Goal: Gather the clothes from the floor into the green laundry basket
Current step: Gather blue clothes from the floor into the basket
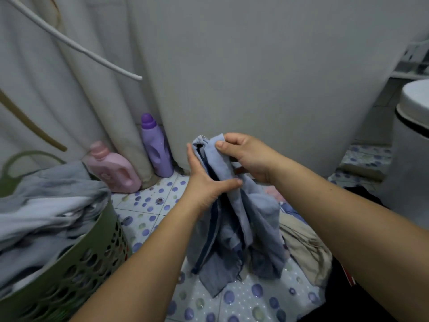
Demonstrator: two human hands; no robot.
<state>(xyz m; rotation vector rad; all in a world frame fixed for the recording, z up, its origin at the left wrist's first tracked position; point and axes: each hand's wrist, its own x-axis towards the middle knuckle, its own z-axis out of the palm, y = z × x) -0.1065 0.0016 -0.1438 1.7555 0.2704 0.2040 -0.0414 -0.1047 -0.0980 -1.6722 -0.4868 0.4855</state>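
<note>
Head view: blue garment (234,219) held right of green laundry basket (97,256).
Left hand (206,182) and right hand (246,154) gripped its top; long axis hung vertical, hem reaching spotted tile floor (148,205) beside the basket's rim.

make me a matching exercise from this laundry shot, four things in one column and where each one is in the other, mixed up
Things:
1. blue garment
2. green basket
3. purple bottle
4. beige cloth

Places:
A. on the floor at the right
B. held up by the left hand and the right hand
C. at the left, full of clothes
D. upright by the curtain

Pairs: 1-B, 2-C, 3-D, 4-A
</note>
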